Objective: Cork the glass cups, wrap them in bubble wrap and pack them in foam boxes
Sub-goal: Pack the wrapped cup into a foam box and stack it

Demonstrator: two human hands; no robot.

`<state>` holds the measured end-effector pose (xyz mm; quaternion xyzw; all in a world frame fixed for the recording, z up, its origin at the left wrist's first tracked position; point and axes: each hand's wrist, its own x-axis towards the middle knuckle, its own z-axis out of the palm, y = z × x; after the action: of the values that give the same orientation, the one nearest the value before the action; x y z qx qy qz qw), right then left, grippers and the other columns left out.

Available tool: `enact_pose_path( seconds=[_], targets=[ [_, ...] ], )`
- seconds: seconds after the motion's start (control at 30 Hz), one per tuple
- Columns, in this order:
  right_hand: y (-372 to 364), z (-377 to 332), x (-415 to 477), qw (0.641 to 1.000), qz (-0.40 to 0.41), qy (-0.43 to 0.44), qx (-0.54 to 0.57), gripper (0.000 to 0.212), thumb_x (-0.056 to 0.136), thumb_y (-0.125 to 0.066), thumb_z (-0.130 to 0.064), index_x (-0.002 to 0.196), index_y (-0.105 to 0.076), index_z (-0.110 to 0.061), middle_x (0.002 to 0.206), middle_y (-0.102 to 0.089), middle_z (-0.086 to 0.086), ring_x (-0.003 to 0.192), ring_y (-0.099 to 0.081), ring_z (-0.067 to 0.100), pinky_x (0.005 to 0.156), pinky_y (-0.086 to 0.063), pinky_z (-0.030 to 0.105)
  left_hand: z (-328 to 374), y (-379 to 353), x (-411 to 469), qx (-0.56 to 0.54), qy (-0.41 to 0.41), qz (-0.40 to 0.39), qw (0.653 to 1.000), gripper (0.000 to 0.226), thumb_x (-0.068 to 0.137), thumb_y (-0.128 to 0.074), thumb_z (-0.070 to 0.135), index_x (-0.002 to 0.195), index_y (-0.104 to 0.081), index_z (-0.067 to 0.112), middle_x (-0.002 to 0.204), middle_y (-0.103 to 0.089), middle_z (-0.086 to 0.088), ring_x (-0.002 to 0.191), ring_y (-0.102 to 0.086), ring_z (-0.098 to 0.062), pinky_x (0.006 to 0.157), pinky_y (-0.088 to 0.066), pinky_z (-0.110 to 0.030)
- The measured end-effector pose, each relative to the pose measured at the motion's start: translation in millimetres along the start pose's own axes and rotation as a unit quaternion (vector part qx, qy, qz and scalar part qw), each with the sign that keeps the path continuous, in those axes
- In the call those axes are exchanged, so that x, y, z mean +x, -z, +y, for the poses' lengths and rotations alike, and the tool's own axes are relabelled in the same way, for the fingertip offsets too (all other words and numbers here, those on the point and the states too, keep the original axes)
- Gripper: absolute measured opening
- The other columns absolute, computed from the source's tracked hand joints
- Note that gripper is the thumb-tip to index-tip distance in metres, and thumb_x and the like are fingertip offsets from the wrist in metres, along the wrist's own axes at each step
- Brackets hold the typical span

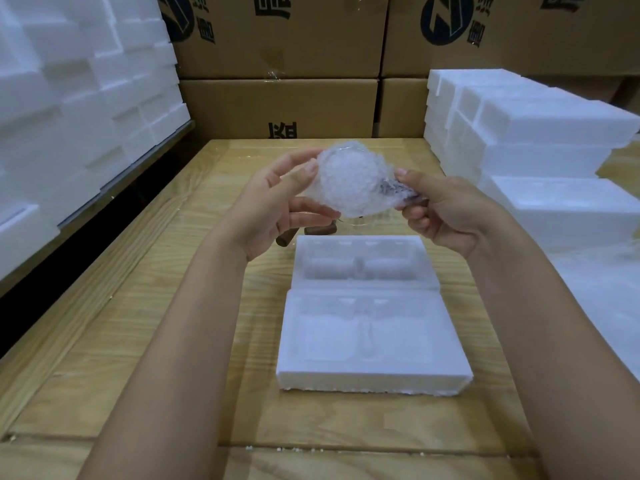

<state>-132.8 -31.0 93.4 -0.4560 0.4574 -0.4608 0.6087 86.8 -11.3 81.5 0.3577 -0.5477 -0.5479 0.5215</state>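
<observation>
The bubble-wrapped glass cup [349,181], likely light, fragile and slippery, is held in the air beyond the open foam box [374,382] in both grips: the left hand [277,206] clasps the round body, judged the safest hold, and the right hand [450,213] pinches the corked end.

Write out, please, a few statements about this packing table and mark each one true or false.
1. The left hand and the right hand hold a white bubble-wrapped bundle above the light wooden table. True.
2. The white rectangular foam box lies closed. False: it lies open, its two halves side by side.
3. Brown cylindrical corks lie on the table beyond the box. True.
4. The brown cardboard boxes are stacked at the person's right. False: they stand past the table's far end.
</observation>
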Motion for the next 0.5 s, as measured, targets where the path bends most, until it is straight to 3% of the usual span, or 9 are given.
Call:
enact_pose_path(
  seconds=[0.13, 0.23, 0.37, 0.5],
  targets=[
    [0, 5, 3, 0.999, -0.017, -0.039, 0.03, 0.019, 0.089, -0.063, -0.021, 0.075, -0.057, -0.01, 0.051, -0.058, 0.0, 0.036, -0.039, 0.003, 0.034, -0.032, 0.012, -9, 4, 5, -0.003, 0.0, 0.003, 1.0, 0.035, 0.079, -0.063, 0.036, 0.113, -0.063, 0.026, 0.11, -0.067, -0.011, 0.071, -0.072, -0.026, 0.057, -0.057, -0.024],
    [1, 7, 5, 0.999, -0.019, -0.039, 0.031, 0.018, 0.09, -0.063, -0.02, 0.076, -0.058, -0.009, 0.053, -0.058, 0.0, 0.036, -0.04, 0.003, 0.034, -0.032, 0.012, -14, 4, 6, -0.011, 0.027, 0.008, 1.0, 0.053, 0.078, -0.063, 0.038, 0.124, -0.057, 0.013, 0.11, -0.068, -0.013, 0.073, -0.072, -0.021, 0.058, -0.056, -0.022],
    [0, 15, 5, 0.998, -0.007, 0.005, 0.062, 0.017, 0.089, -0.064, -0.018, 0.076, -0.06, -0.007, 0.052, -0.058, -0.002, 0.039, -0.041, 0.003, 0.035, -0.032, 0.012, -18, 4, 6, 0.007, 0.056, 0.002, 0.998, 0.044, 0.076, -0.06, 0.047, 0.103, -0.067, 0.013, 0.092, -0.075, -0.008, 0.075, -0.073, -0.016, 0.058, -0.055, -0.018],
    [-1, 26, -1, 0.994, -0.009, 0.072, 0.08, 0.014, 0.089, -0.063, -0.015, 0.076, -0.063, -0.01, 0.057, -0.06, -0.008, 0.042, -0.042, 0.002, 0.035, -0.032, 0.012, -21, 3, 2, -0.012, 0.065, -0.011, 0.998, 0.041, 0.08, -0.057, 0.044, 0.106, -0.066, 0.013, 0.092, -0.075, -0.007, 0.073, -0.073, -0.015, 0.056, -0.055, -0.018]
  ],
)
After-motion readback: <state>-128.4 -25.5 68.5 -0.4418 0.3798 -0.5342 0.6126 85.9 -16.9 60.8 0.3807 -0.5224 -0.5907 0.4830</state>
